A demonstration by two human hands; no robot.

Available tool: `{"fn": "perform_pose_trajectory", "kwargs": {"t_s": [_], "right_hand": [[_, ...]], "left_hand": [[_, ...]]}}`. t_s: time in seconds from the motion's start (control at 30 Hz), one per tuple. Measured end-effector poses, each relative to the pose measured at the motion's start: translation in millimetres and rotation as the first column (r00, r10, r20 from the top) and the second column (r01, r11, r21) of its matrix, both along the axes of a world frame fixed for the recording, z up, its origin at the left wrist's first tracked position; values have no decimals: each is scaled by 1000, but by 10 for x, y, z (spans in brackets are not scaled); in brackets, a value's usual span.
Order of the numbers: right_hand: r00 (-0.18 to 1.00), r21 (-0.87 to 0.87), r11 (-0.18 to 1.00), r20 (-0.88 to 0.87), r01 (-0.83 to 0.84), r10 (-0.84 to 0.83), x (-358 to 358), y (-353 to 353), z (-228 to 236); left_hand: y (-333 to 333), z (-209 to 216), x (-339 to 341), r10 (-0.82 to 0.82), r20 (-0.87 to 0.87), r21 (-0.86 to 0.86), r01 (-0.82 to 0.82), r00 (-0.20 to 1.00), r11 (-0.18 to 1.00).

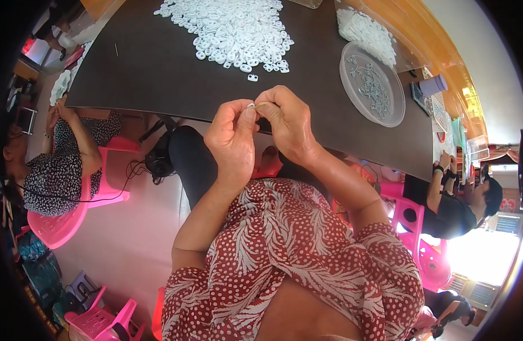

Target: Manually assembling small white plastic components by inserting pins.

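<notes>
My left hand [232, 139] and my right hand [290, 122] meet above the table's near edge, fingertips close together. Between the left thumb and forefinger a small white plastic piece [250, 105] is pinched, mostly covered by the fingers. The right thumb and forefinger press against its side; whatever they hold is hidden. Just beyond the hands one loose white piece with holes [252, 78] lies apart from a large pile of similar white pieces [239, 34]. To the right, a shallow round clear tray [351, 101] holds many small silvery metal parts [372, 88].
A clear container of white pieces [368, 35] stands behind the round tray on the dark table [142, 74]. A thin stick [116, 50] lies at the left. People sit on pink plastic chairs at left [62, 224] and right. A lilac cup [433, 84] stands far right.
</notes>
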State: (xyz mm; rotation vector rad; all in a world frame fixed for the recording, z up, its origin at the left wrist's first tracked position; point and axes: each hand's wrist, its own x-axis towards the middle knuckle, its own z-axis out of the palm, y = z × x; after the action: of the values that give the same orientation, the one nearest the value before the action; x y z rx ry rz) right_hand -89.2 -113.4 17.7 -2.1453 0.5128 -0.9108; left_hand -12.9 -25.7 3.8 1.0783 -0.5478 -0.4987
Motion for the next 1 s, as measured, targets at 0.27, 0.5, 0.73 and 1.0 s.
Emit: {"fn": "perform_pose_trajectory", "kwargs": {"t_s": [0.27, 0.5, 0.73, 1.0], "right_hand": [[998, 311, 949, 20, -55, 51, 28, 28, 101], [997, 395, 915, 21, -82, 81, 9, 26, 89], [997, 397, 915, 1, -71, 77, -5, 43, 100], [996, 371, 927, -51, -52, 76, -7, 30, 92]], "left_hand": [[32, -27, 48, -24, -50, 4, 24, 998, 1000], [52, -36, 52, -4, 5, 43, 4, 1000, 999], [38, -100, 51, 57, 141, 70, -68, 988, 995], [41, -115, 69, 57, 155, 101, -74, 986, 992]]}}
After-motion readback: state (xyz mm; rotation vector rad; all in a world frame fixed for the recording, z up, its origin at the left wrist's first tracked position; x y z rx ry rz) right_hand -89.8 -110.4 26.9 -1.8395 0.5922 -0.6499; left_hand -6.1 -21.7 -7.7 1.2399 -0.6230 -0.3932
